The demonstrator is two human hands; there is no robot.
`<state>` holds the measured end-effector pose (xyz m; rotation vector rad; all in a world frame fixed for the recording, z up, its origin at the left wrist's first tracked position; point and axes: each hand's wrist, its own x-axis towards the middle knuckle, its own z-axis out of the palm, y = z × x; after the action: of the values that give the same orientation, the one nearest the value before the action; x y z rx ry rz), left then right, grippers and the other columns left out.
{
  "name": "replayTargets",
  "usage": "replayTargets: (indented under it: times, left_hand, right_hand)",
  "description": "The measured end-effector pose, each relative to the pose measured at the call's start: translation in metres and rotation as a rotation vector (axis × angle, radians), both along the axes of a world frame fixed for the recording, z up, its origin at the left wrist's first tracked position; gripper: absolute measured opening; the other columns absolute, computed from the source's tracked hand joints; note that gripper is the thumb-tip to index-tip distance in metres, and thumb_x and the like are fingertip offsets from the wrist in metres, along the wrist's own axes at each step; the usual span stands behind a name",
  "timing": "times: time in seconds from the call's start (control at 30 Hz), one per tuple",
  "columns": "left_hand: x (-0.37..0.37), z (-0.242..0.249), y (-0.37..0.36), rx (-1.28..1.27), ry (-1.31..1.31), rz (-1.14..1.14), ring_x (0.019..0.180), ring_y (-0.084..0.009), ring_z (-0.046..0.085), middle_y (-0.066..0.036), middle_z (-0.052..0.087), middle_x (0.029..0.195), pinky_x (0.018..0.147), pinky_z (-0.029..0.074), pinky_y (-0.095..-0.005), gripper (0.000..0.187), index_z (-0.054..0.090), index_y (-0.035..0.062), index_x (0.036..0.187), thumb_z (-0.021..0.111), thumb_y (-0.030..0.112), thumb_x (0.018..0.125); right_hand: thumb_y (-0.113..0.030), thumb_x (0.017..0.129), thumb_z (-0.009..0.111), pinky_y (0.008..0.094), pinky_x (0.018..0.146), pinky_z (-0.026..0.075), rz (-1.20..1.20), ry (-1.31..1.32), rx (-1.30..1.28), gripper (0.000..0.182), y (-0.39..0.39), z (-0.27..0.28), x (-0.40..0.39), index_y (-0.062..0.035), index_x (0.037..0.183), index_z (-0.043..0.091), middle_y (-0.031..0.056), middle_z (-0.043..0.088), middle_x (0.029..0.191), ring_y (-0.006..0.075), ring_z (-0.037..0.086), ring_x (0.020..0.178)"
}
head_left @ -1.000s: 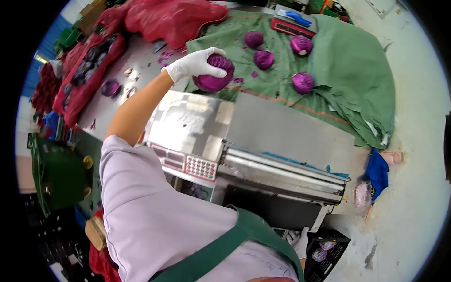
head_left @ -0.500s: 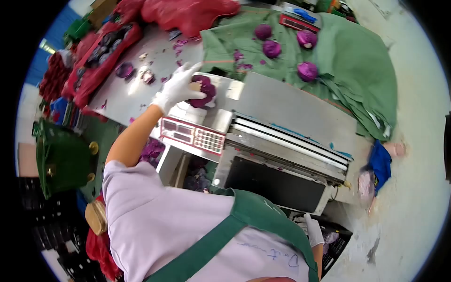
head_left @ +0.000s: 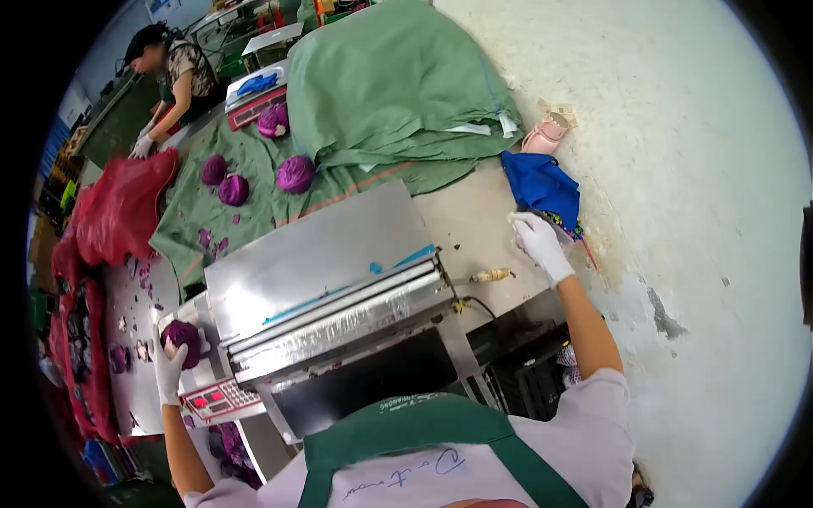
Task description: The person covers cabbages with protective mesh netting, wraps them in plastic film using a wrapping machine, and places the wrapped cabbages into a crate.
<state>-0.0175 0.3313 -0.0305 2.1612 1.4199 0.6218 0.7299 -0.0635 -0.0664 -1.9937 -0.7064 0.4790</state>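
My left hand (head_left: 168,366), in a white glove, curls round the side of a purple cabbage (head_left: 184,341) on the scale (head_left: 222,400) at lower left. Red digits glow on the scale's display. At the right, my gloved right hand (head_left: 544,245) is beside a blue cloth (head_left: 546,188), fingers bent over the table; what lies under them is hidden. Between the hands stands a film wrapping machine (head_left: 326,262) with a metal top, a strip of clear film and a black plate (head_left: 373,383).
Several purple cabbages (head_left: 295,174) lie on green cloth (head_left: 398,85) at the back, near a second scale (head_left: 257,100). Red sacks (head_left: 123,203) stand at left; a co-worker (head_left: 182,76) works beyond. A wooden-handled tool (head_left: 491,275) and a pink cup (head_left: 546,134) are on the right.
My view has swung to the right. My right hand has risen from beside the black crate to the table near the blue cloth. My left hand has closed in on the cabbage.
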Motion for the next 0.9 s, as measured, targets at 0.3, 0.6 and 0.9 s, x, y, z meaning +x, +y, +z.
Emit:
replayTargets:
  times: [0.3, 0.6, 0.9]
  left_hand:
    - [0.036, 0.067, -0.071, 0.236, 0.531, 0.238, 0.138, -0.0353, 0.029, -0.019, 0.035, 0.148, 0.114, 0.022, -0.0425, 0.077, 0.032, 0.0053, 0.147, 0.068, 0.016, 0.080]
    - [0.030, 0.099, -0.157, 0.033, 0.399, 0.451, 0.134, -0.0318, 0.034, -0.018, 0.033, 0.146, 0.109, 0.032, -0.0425, 0.066, 0.034, 0.0111, 0.147, 0.060, 0.005, 0.086]
    - [0.041, 0.113, -0.189, -0.048, 0.508, 0.561, 0.130, -0.0243, 0.041, -0.011, 0.042, 0.142, 0.105, 0.036, -0.0380, 0.055, 0.043, 0.0081, 0.141, 0.059, 0.005, 0.088]
  right_hand:
    - [-0.007, 0.084, 0.047, 0.0430, 0.092, 0.047, -0.048, -0.699, -0.264, 0.032, 0.167, -0.066, 0.205, -0.0047, 0.111, 0.065, 0.0216, 0.065, 0.105, 0.0370, 0.060, 0.103]
    - [-0.028, 0.085, 0.055, 0.0492, 0.083, 0.047, -0.135, -1.121, -0.362, 0.032, 0.304, 0.008, 0.307, -0.0053, 0.105, 0.066, 0.0185, 0.066, 0.096, 0.0392, 0.061, 0.093]
    - [-0.031, 0.085, 0.057, 0.0438, 0.091, 0.046, -0.055, -0.837, -0.713, 0.035, 0.291, -0.051, 0.347, -0.0061, 0.107, 0.068, 0.0205, 0.065, 0.110, 0.0374, 0.061, 0.105]
